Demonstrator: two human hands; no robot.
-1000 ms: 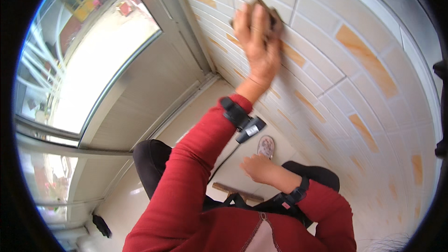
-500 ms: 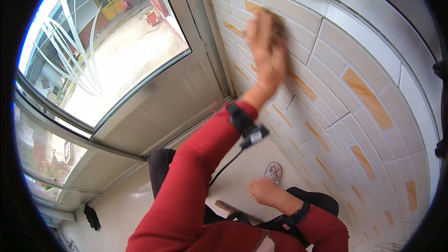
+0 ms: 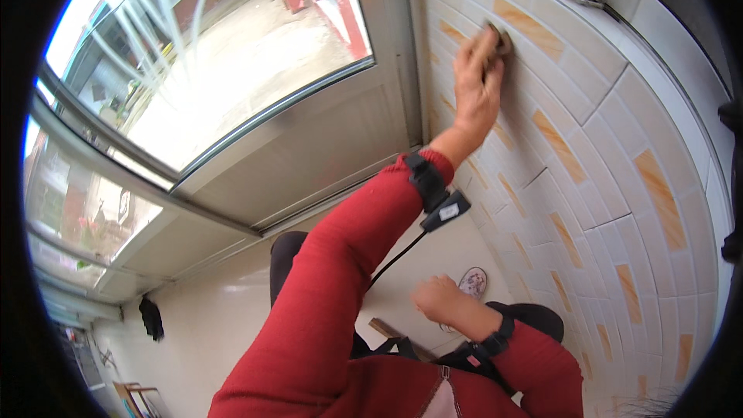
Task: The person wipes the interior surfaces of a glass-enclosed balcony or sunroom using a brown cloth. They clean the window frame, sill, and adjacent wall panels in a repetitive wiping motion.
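My left hand (image 3: 478,81) is raised against the tiled wall (image 3: 588,155). Its fingers are bent around a small brownish pad or cloth (image 3: 503,40), which touches the cream tiles near the door frame; the fingers hide much of it. Low in front of my body, my right hand (image 3: 437,298) is curled into a loose fist beside my right knee. Nothing sticks out of it, though its palm is turned from view. Dark bands with small devices sit around both wrists, and a cable runs from the left device (image 3: 447,210).
A metal-framed glass door (image 3: 309,135) stands left of the wall, with a courtyard beyond. A pale ledge (image 3: 665,93) runs along the wall's top. Below are a patterned shoe (image 3: 473,282), a wooden piece (image 3: 383,328), a black cloth-like item (image 3: 151,319) and wooden furniture (image 3: 135,399).
My left hand has shifted along the wall with the pad or cloth, its fingers now tilted differently. The whole view has turned somewhat leftward. My right hand stays low near the knee.
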